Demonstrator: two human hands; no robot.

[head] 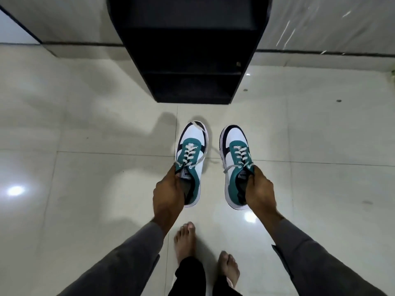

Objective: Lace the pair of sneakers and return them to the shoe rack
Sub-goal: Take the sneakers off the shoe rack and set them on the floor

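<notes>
From the head camera I see the black shoe rack (188,60) at the far centre, its shelves too dark to tell what they hold. My left hand (168,194) grips the left sneaker (191,159) by its collar, and my right hand (259,192) grips the right sneaker (236,161) likewise. Both are laced, held side by side above the tiled floor (85,167), toes towards the rack, arms stretched forward.
</notes>
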